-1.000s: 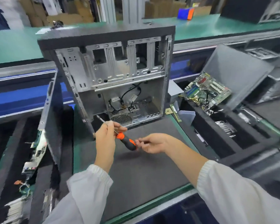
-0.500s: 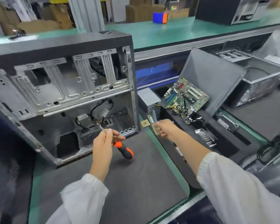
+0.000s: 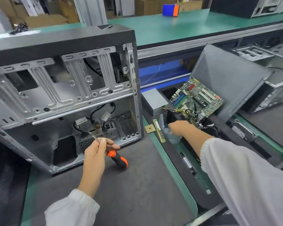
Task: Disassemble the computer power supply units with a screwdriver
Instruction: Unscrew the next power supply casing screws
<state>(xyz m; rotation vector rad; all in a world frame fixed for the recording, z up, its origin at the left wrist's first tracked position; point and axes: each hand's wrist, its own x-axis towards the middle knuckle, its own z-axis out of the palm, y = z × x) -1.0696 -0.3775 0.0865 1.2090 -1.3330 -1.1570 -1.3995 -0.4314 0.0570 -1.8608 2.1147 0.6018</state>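
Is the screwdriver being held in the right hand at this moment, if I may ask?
No, the left hand grips the screwdriver, while the right hand reaches toward the bin.

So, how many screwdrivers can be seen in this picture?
1. The screwdriver is held by the left hand, in front of the open computer case. Others may be hidden.

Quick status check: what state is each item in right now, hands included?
Computer case: upright, side open, mostly stripped inside.
Screwdriver: gripped by left hand, tip toward case.
Right hand: at small clear bag; grip unclear.
Motherboard: removed, leaning in tray.
Memory stick: out, lying beside mat.
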